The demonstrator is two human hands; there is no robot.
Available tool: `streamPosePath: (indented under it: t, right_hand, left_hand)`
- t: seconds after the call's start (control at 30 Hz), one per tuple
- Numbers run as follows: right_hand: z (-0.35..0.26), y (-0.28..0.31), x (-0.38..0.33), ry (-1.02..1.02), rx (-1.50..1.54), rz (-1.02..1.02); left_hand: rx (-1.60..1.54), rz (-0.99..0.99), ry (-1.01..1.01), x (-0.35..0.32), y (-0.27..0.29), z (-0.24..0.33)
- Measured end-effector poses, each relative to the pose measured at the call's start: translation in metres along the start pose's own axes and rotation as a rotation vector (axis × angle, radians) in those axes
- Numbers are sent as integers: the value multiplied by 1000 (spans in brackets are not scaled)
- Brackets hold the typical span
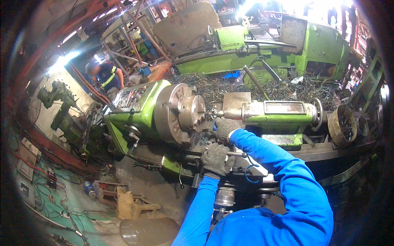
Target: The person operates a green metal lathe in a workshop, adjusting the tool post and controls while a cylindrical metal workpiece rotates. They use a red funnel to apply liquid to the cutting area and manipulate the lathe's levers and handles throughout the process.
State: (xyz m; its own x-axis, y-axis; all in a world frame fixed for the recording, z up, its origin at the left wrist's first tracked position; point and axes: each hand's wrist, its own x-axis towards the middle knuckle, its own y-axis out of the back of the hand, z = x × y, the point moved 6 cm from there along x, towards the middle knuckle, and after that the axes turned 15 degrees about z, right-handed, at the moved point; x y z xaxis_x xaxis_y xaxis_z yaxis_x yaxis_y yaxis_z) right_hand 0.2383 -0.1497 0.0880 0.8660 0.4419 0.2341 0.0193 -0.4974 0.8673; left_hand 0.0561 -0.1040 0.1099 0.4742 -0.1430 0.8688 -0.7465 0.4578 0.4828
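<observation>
A green lathe [141, 102] stands in front of me. Its large chuck [168, 112] carries a round metal workpiece [192, 110] that faces the tailstock [275, 112]. My right hand [227, 129], in a dark grey glove, is closed beside the workpiece's near right side. A small bit of blue shows at its fingers; what it holds is too hidden to name. Nearer to me, my left hand [216, 160], gloved alike, curls over a metal bar [193, 156] on the carriage. A lever with a ball knob [244, 155] sticks out to its right.
Metal shavings [205, 84] heap behind the lathe bed, before a second green machine [230, 57]. A round bin [342, 126] stands beyond the tailstock handwheel [316, 115]. Far left, a person [108, 76] is near a milling machine [57, 100]. A stool [133, 205] and a metal cylinder [148, 232] occupy the floor.
</observation>
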Motion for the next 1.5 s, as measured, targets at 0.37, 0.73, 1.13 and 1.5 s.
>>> streamPosePath:
  t: [0.37, 0.73, 1.13, 1.5]
  right_hand:
    - [-6, 7, -5, 7, -19, 31]
    - [-2, 1, -3, 4, -23, 5]
    - [-4, 2, -4, -11, -9, 10]
    - [-2, 3, -5, -7, -5, 6]
  left_hand:
    - [6, -52, 48, -7, -5, -5]
    - [41, -134, 93, -21, -12, -12]
    - [-15, -52, 37, -1, 0, -2]
    - [-10, -8, 26, -2, 1, -2]
